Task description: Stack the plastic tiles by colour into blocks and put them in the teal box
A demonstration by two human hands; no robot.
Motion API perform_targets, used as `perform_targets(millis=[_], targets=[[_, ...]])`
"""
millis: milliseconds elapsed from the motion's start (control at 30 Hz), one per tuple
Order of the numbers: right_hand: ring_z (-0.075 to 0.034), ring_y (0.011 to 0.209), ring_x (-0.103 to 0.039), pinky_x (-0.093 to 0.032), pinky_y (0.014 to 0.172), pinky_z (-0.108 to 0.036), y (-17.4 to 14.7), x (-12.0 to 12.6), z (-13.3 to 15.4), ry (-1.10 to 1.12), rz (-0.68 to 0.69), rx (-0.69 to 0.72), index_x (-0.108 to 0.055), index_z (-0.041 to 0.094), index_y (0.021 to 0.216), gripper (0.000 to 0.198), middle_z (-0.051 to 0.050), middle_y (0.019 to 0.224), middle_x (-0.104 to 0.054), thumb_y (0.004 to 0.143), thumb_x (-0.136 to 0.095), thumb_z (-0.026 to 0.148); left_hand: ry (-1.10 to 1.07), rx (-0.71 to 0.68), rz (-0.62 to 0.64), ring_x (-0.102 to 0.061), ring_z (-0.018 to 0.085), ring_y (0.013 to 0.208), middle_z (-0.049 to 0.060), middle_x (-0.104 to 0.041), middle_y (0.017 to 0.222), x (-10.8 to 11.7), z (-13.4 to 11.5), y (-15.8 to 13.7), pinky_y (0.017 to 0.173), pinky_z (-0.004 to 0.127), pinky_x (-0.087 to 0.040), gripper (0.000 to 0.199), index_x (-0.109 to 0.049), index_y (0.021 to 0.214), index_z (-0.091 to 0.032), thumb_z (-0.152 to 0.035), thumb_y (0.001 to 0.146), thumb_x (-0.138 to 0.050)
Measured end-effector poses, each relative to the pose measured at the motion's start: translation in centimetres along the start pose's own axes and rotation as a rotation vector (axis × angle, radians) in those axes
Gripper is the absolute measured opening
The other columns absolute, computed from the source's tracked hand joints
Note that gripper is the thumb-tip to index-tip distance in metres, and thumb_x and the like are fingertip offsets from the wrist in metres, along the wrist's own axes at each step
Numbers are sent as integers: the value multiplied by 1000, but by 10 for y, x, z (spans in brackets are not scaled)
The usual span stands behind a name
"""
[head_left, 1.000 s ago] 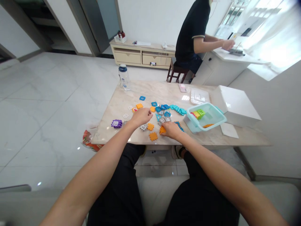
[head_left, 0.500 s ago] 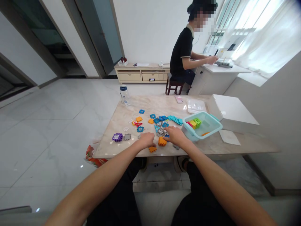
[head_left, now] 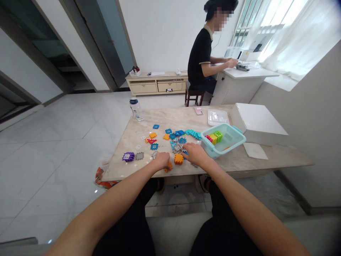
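Observation:
My left hand [head_left: 161, 160] is low at the table's near edge, its fingers closed on an orange notched building tile [head_left: 168, 166], which looks tilted. Just right of that tile stands a stack of orange tiles [head_left: 178, 159]. My right hand [head_left: 195, 152] reaches over the near side of the loose pile with its fingers apart, close to a blue tile [head_left: 184, 155] partly hidden under it. Nothing shows in its grip. Beyond the hands are blue tiles [head_left: 154, 146], small grey window-like pieces [head_left: 177, 148] and a row of turquoise tiles [head_left: 193, 134].
A light-blue basket [head_left: 232, 148] holding green, yellow and pink tiles stands at right. Purple tiles [head_left: 125, 158] lie left. A white box [head_left: 261, 119], clear lid [head_left: 217, 117], phone [head_left: 198, 111] and bottle [head_left: 136, 110] are farther off. Another person [head_left: 199, 53] sits behind.
My left hand has come down onto the orange tile and closed on it; the tile has tipped. My right hand stays over the pile. The whole view has shifted slightly.

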State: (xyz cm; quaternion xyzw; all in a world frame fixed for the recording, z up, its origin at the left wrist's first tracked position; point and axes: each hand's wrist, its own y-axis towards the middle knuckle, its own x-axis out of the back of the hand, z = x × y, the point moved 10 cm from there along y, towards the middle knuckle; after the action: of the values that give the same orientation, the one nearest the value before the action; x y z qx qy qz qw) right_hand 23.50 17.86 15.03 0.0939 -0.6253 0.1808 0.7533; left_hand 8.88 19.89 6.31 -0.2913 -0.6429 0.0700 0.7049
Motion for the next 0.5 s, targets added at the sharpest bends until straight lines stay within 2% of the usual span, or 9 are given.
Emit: perform_targets(millis=[200,333,400,500], targets=[[-33,124,-71,-53,102,-38,-1,-3,-2,20,5,-7,-73,21,124,28,-15,131,-77,107,-59,39,-24,-19,34,-71,43,121,20,-79,123,-5,-2,2,101,47,-57,46,-80,109,-19,-39,72,-99],[-34,123,-72,-54,100,-39,-1,-4,-2,19,7,-13,-73,20,123,29,-17,131,-77,107,-59,39,-31,-17,77,-70,31,121,13,-72,133,-10,-3,-3,103,49,-60,38,-73,127,-19,-42,97,-80],[-34,125,-71,-54,101,-38,0,-5,-2,14,11,-14,-73,19,123,29,-17,131,-77,107,-59,39,-38,-16,88,-70,27,120,10,-70,136,-10,-3,-6,103,49,-60,35,-70,132,-19,-42,104,-71],[-33,125,-71,-54,101,-37,0,-9,-4,3,22,-18,-73,20,125,31,-16,130,-77,108,-57,41,-71,-15,68,-71,33,121,13,-74,130,-7,-3,-7,102,46,-58,41,-73,125,-20,-39,90,-86]])
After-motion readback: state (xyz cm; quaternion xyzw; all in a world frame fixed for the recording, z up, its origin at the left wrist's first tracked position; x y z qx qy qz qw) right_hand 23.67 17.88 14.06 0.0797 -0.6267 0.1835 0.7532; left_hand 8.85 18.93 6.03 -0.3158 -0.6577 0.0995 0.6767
